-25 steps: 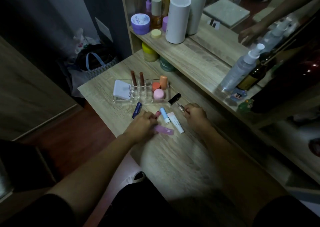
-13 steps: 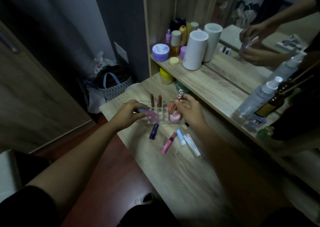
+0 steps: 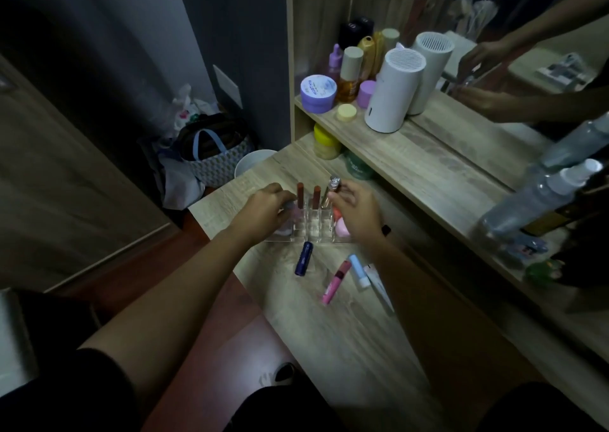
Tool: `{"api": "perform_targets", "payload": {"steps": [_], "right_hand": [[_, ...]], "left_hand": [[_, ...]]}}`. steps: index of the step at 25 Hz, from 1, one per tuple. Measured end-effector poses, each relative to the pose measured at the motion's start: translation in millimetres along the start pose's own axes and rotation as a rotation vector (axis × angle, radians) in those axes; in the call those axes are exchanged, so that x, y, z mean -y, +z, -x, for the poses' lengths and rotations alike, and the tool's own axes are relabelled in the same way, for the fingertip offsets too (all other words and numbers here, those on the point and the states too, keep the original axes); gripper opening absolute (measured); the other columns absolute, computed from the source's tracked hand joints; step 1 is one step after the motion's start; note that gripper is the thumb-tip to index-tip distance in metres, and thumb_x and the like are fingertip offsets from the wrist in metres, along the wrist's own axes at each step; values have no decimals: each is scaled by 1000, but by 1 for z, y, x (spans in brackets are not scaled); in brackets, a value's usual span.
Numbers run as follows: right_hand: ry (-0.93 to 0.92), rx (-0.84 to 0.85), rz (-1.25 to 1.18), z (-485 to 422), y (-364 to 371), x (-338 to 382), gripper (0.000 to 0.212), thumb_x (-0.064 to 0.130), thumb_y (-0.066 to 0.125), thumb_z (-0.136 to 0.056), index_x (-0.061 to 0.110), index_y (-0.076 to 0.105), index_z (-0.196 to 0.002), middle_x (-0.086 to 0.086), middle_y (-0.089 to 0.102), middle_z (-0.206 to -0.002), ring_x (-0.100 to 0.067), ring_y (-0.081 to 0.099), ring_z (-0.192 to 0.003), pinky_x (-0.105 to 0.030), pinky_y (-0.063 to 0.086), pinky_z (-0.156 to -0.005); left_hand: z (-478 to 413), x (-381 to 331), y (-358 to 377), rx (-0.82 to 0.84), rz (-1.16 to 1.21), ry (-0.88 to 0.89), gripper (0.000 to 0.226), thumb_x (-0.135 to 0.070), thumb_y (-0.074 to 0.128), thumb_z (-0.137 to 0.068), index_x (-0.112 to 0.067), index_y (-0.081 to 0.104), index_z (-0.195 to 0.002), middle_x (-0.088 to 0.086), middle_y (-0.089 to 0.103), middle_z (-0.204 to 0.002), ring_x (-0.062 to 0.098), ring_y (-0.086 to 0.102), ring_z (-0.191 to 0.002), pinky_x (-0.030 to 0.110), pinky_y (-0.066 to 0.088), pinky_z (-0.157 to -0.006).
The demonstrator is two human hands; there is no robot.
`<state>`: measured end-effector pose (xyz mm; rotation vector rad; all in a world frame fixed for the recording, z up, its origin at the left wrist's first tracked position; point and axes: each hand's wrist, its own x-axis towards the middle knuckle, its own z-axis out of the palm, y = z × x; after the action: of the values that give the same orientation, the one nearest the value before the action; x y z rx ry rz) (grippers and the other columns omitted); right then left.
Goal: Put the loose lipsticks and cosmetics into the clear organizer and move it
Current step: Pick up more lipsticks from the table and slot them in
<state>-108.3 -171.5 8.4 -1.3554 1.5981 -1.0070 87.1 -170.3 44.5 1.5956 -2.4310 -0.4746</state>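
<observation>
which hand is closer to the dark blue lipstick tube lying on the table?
Left, narrowly. The left hand sits up-left of the dark blue lipstick tube, over the clear organizer; the right hand is up-right, farther off.

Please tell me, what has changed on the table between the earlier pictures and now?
Both hands went from the loose items up to the clear organizer. The right hand carried a silver-capped tube there; the left hand brought the flat pink item. The navy tube, pink tube, blue stick and white tube stayed lying loose.
</observation>
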Motion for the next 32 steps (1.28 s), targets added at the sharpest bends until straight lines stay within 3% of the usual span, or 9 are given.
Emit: {"api": "perform_targets", "payload": {"steps": [5,13,17,18,21,23,27,32], "right_hand": [[-3,15,48,0,5,-14,30,5,60,-87,9,60,-117,-8,68,-115,7,58,-87,-2,45,-64],[28,52,67,-6,9,-23,30,6,60,-87,12,59,-116,-7,66,-116,-4,60,-97,-1,44,-58],[28,88,31,-9,7,-19,36,4,60,-87,16,55,-120,0,64,-113,-2,61,-97,-20,52,-84],[14,93,36,-10,6,-18,34,5,60,-86,16,57,-118,3,64,-109,1,60,-94,-20,52,-85],[-35,106,77,-14,3,-14,29,10,63,-86,14,60,-114,8,62,-101,7,58,-84,-1,48,-65],[-50,111,82,-17,-1,-11,30,11,64,-86,13,59,-115,11,61,-99,13,55,-81,5,43,-60],[-121,119,136,-24,-10,-4,31,13,62,-87,16,59,-117,12,59,-103,7,56,-85,0,45,-63],[-199,162,214,-29,-19,2,25,14,66,-85,14,64,-110,11,61,-99,7,59,-82,-4,48,-68]], "left_hand": [[-8,-6,-3,82,-21,46,30,-16,62,-85,-9,63,-115,15,60,-106,30,61,-92,40,51,-79],[-12,-10,0,82,-7,28,34,-21,62,-86,-8,62,-117,15,60,-110,30,60,-94,37,48,-80],[-19,-10,-1,78,7,8,33,-18,63,-85,-9,63,-116,13,59,-113,28,60,-96,32,46,-79],[-20,-9,-1,84,8,4,33,-18,64,-84,-10,63,-115,12,60,-112,27,60,-96,30,45,-77],[-20,-6,1,111,-3,-10,33,-18,65,-82,-11,64,-114,13,60,-107,29,60,-93,33,47,-77],[-20,-6,6,118,6,-22,35,-17,66,-82,-11,59,-116,13,63,-105,30,61,-92,36,48,-77],[-24,-7,15,103,69,-92,34,-16,66,-81,-10,52,-112,14,70,-99,32,64,-89,41,53,-77],[-23,-4,21,53,61,-76,36,-13,67,-81,-7,56,-115,16,68,-101,30,63,-91,38,51,-77]]}}
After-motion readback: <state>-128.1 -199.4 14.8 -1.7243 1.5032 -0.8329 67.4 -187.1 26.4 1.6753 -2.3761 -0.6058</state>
